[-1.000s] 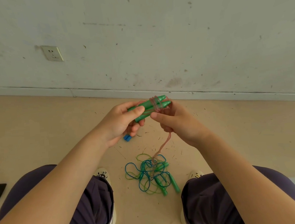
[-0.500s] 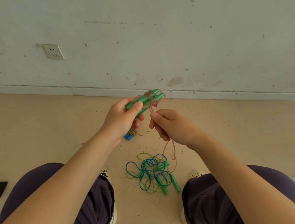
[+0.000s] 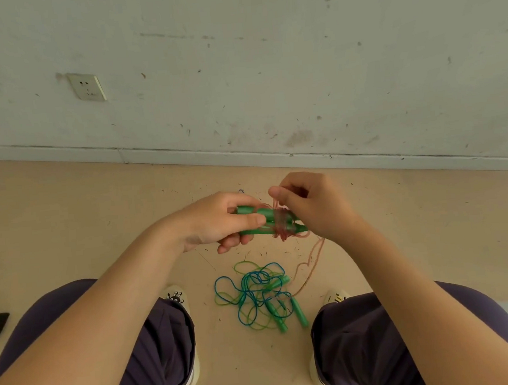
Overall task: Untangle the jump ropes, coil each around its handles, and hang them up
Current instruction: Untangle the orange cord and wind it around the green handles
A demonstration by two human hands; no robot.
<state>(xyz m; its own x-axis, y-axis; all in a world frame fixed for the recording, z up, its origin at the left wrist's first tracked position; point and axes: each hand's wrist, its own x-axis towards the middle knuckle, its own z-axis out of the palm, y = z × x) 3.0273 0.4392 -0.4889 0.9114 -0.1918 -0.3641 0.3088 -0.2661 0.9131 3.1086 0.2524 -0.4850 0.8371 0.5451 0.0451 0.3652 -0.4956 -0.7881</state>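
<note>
A: Since half a second ago the right hand [image 3: 314, 205] has come up from below the green handles [image 3: 267, 221] to just above them, carrying the pink rope [image 3: 282, 220] over the top for another turn. The handles now lie nearly level where they were tilted up.

B: And the hands themselves?

A: Close together, almost touching. The left hand [image 3: 218, 222] is wrapped round the butt end of the paired handles, thumb laid along them. The right pinches the pink rope between thumb and forefinger just above the coil.

B: So which step is this?

A: Coiling, I'd say. Several pink turns already sit round the handles near their free end, and a loose tail [image 3: 310, 264] hangs from the coil down to the floor [image 3: 98, 235].

B: What does the next move need?

A: Probably taking the rope down the far side and under while keeping it taut, so the earlier turns don't slip off the tips. The left grip has to hold both handles together.

B: The rest of the job?

A: Plenty left. A knot of blue and green ropes [image 3: 254, 292] with its own green handles lies on the floor between the person's shoes, untouched. Nothing is hung up yet as far as I can see.
</note>
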